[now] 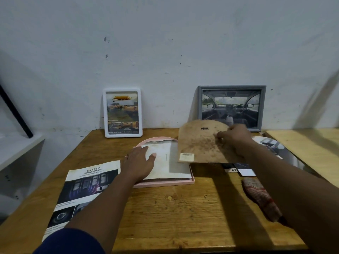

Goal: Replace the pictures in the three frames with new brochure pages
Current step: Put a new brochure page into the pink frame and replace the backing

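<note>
Brown backing board (198,143) pinched by right grip (236,138), left grip (140,162) flat, fingers straight, on paper (172,162) in pink frame (165,184)

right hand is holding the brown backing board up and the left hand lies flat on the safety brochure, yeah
Not quite. The head view shows the left hand flat on the pale sheet inside the pink frame, not on the safety brochure, which lies beside it. The right hand does hold the brown backing board up.
</note>
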Demonstrator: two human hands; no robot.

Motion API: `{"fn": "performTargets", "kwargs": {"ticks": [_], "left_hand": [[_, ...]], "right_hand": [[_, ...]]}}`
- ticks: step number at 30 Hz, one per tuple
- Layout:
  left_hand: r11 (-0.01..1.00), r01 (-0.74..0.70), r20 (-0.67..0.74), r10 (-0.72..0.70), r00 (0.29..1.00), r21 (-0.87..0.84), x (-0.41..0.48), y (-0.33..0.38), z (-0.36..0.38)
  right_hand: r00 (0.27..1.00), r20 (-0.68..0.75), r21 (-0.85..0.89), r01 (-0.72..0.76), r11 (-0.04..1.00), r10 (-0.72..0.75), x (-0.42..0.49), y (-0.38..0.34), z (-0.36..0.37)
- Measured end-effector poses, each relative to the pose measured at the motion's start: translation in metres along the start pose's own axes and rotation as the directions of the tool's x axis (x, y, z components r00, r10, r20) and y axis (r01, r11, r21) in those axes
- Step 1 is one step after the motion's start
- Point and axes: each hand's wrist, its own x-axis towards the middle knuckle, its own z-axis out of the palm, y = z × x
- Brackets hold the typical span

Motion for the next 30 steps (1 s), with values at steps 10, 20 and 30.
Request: {"fn": "performTargets", "kwargs": {"ticks": [10,20,30], "left_hand": [[0.908,-0.040,-0.013,0.038,0.999,-0.418,-0.011,0.006,-0.010],[0.991,-0.054,0.072,0.063,0.995,-0.126,-0.005,-0.002,-0.008],[0.989,-0.127,0.076,0.121,0.990,0.078,0.008,-0.001,-0.012]], "right_hand": [[0.988,0.114,-0.316,0.133,0.940,-0.101,-0.050,-0.022,0.132],[0.878,0.278,-0.659,0.470,0.587,-0.390,-0.071,-0.014,0.138],[0.753,0.540,-0.518,0.649,0.557,-0.375,-0.031,-0.014,0.151]]}}
